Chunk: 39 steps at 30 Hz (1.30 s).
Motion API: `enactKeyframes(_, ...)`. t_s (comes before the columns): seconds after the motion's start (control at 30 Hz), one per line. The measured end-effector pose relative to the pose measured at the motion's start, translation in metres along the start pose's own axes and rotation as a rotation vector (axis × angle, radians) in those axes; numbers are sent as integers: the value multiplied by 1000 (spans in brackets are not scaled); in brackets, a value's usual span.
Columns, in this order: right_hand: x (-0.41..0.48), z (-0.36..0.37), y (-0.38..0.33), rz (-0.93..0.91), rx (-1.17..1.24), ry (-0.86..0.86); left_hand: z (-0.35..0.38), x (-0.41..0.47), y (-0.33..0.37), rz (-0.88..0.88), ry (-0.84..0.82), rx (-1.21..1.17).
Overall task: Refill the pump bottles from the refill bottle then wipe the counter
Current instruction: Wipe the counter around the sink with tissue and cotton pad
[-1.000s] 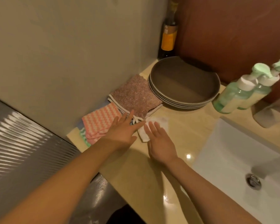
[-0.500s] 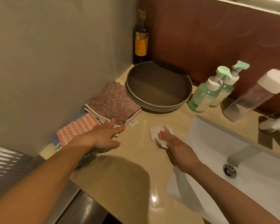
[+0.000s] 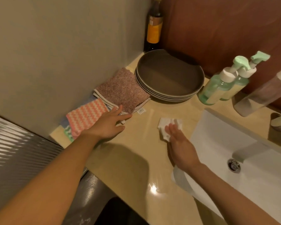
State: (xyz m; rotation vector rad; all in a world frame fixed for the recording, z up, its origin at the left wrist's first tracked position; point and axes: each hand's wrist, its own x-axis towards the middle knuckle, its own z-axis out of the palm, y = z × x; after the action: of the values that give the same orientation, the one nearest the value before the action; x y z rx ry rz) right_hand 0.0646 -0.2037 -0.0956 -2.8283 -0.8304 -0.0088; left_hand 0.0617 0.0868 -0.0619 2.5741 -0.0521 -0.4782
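Flat on the beige counter (image 3: 136, 163), near its middle: a crumpled white tissue (image 3: 168, 123), pressed down under the straight fingertips of the right hand (image 3: 180, 143), palm down, fingers close together. To the left, the left hand (image 3: 107, 125), fingers spread and straight, lying over the near edge of a pink-and-white cloth (image 3: 86, 117), fingertips touching the near corner of a brown cloth (image 3: 122, 90). Just right of the brown cloth and overlapping its edge, a stack of grey plates (image 3: 152, 93). Beyond the stack, in the far corner, a dark bottle with an orange label (image 3: 153, 30). At the far right, two green pump bottles (image 3: 214, 88) side by side, pump heads on. Just right of these, the clear refill bottle (image 3: 263, 95) with a white cap. On the near right, a white sink (image 3: 225, 138), just beside the right hand.
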Motion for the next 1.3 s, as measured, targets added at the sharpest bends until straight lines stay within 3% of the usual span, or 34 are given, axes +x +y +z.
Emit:
enactKeyframes(0.17, -72, -3, -40, -321, 67, -71, 12, -2, 1, 2, 114, 1)
enactKeyframes(0.33, -109, -8, -32, -603, -1, -228, 14, -18, 0, 60, 233, -200)
enactKeyframes(0.43, -77, -9, -22, -566, 35, -182, 14, -31, -4, 64, 280, -285)
enactKeyframes(0.53, -29, -1, -34, -389, 36, -143, 12, -46, -16, 39, 352, -326)
enactKeyframes(0.7, 28, 4, -92, -154, 89, -214, 6, -73, -40, -139, 517, -189)
enactKeyframes(0.83, 39, 13, -138, -290, 1, -295, 13, -95, -56, -246, 483, -171)
enactKeyframes(0.93, 16, 26, -167, -516, 30, -165, 23, -102, -59, -237, 402, -160)
enactKeyframes(1.1, -28, 19, -144, -767, 56, -345, 25, -101, -62, -229, 330, -107)
enactKeyframes(1.2, -44, 3, -103, -784, -1, -373, 22, -100, -63, -235, 326, -106)
enactKeyframes(1.3, -29, -7, -72, -684, 1, -359, 20, -98, -65, -267, 334, -88)
